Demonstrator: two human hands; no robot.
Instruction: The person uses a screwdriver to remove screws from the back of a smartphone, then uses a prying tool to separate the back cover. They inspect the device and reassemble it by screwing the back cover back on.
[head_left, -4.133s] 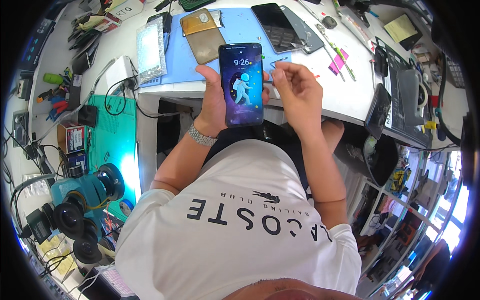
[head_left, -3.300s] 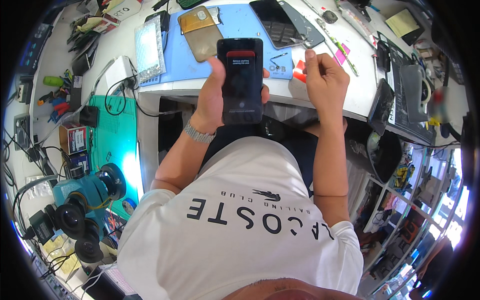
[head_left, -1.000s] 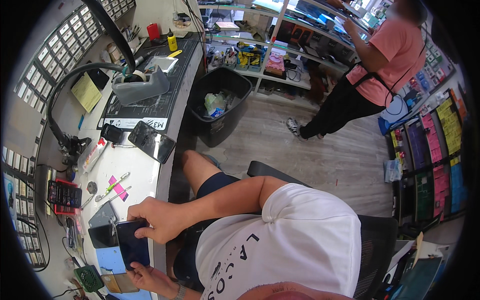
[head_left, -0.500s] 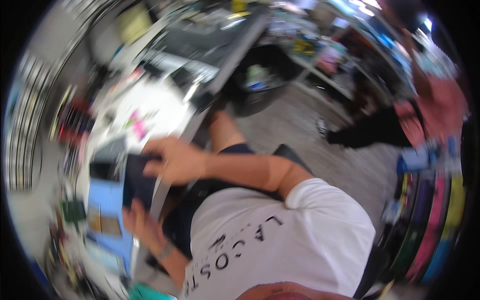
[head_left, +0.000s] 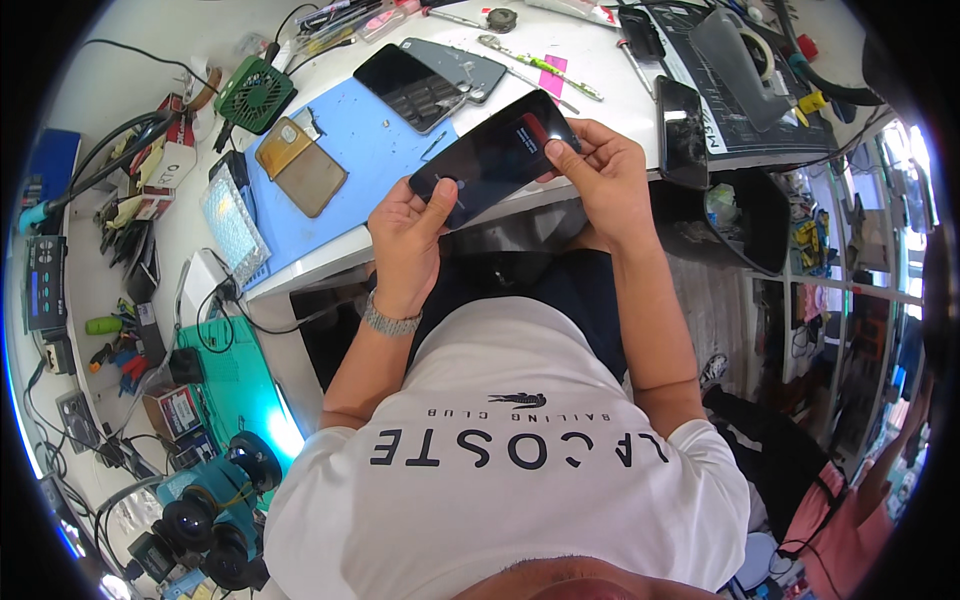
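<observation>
A dark smartphone (head_left: 495, 157) is held between my two hands just over the table's front edge, tilted up to the right. Its screen is lit with a red band and small lines of text near the right end. My left hand (head_left: 412, 235) grips the lower left end, thumb on the screen. At the other end my right hand (head_left: 602, 180) has closed round the edge, its thumb pressing near the red band. Beyond them, a second black phone (head_left: 407, 88) lies on the blue mat (head_left: 345, 125), overlapping a grey phone back panel (head_left: 465, 72).
A brownish phone case (head_left: 303, 167) and a green fan (head_left: 256, 94) are at the left. Another phone (head_left: 682, 130) rests at the table's right edge, above a black bin (head_left: 735, 215). A teal microscope (head_left: 215, 510) stands lower left. A person in pink (head_left: 825, 530) is at far right.
My view has swung round and steadied. Both hands, blurred and apart before, now hold the lit phone together over the table edge.
</observation>
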